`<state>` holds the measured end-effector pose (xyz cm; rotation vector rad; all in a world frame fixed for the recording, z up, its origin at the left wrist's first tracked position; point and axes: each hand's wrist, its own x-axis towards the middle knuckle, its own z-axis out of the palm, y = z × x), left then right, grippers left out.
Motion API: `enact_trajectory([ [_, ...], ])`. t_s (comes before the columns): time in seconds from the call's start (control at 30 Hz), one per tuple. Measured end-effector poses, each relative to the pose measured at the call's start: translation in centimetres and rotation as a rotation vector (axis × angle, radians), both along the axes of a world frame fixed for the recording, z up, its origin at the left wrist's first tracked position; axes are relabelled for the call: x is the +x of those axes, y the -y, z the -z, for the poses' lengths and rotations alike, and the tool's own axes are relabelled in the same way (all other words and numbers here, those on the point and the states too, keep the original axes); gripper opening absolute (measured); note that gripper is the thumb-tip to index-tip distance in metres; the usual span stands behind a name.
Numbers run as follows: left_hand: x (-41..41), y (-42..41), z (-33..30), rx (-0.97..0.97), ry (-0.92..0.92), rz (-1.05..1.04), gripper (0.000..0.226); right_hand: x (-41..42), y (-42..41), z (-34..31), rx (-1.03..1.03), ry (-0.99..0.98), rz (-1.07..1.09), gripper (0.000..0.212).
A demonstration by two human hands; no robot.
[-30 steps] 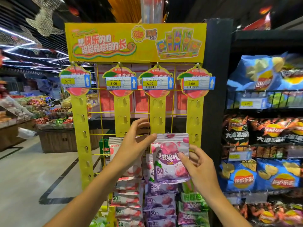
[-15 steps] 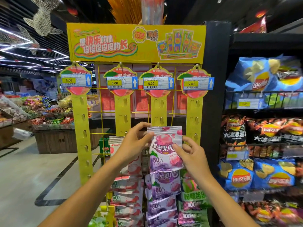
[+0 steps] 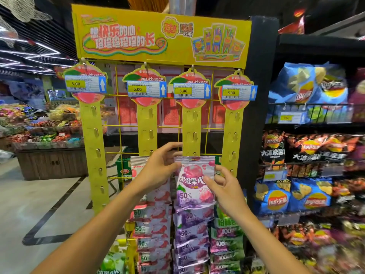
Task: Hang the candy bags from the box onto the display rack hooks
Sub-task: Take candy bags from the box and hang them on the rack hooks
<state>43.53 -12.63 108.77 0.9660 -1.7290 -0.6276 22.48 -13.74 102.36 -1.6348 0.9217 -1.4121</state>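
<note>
Two bare hands are holding one purple candy bag [image 3: 194, 182] up against a yellow display rack [image 3: 160, 34]. The left hand [image 3: 158, 167] is pinching the bag's top left corner between thumb and fingers, a clenched grip. The right hand [image 3: 227, 186] is pressing its fingertips on the bag's right edge, lower down, in a lighter grip that is steadying rather than carrying. The bag is hanging upright, its long axis running vertically, with its silver top seal [image 3: 194, 159] lying just above and between the two grips.

That seal is meeting the lower end of the third hanging strip [image 3: 191, 135], counting from the person's left. The small slot in the seal appears to sit right at a hook there; whether the hook is already through is too small to tell. The left hand is nearer the slot, so it is probably the one guiding the bag on.

The rack is carrying four yellow strips, each topped by one peach-shaped card with one price tag [image 3: 190, 91], so four tags. Below the held bag, one column of purple bags [image 3: 189, 234] is already hanging; one column of red bags [image 3: 154, 224] is just left of it and one of green bags [image 3: 225, 240] just right. Exact bag counts are blurred. The leftmost strip [image 3: 94, 145] is bare. The box is out of sight. Shelves of crisp bags [image 3: 308, 196] are standing to the right.
</note>
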Motion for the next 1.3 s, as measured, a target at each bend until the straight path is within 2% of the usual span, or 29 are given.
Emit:
enact_trajectory([
  [0.1,-0.1,0.5,-0.2,-0.012,-0.006,-0.01,0.035,0.1,-0.3,-0.6,-0.029,0.011,0.022,0.026],
  [0.17,-0.6,0.6,-0.5,-0.049,-0.012,-0.052,0.023,0.2,-0.5,-1.1,-0.084,-0.004,0.057,0.034],
  [0.3,-1.6,0.5,-0.8,-0.122,-0.014,-0.119,0.02,0.5,-1.0,-1.5,-0.196,-0.032,0.124,0.054],
  [0.5,-1.9,0.8,-0.9,-0.154,-0.026,-0.221,0.009,0.2,-0.6,-2.2,-0.265,-0.06,0.13,0.046],
  [0.77,-2.0,0.7,-0.8,-0.099,0.055,-0.251,0.019,-0.1,1.2,-0.5,-0.214,-0.161,0.032,0.044],
  [0.93,-1.8,0.9,-0.2,-0.039,0.081,-0.267,0.043,-0.4,1.8,0.9,-0.193,-0.176,-0.023,0.043],
  [1.03,-2.3,0.8,-0.5,-0.06,0.074,-0.296,0.037,-0.8,1.9,0.8,-0.22,-0.151,-0.03,0.042],
  [1.13,-2.8,0.7,-0.7,-0.099,0.077,-0.336,0.026,-1.4,2.1,0.2,-0.337,-0.116,-0.03,0.038],
  [1.3,-3.5,-0.1,-0.7,-0.126,0.067,-0.352,0.016,-1.7,2.0,-0.1,-0.482,-0.174,0.022,0.04],
])
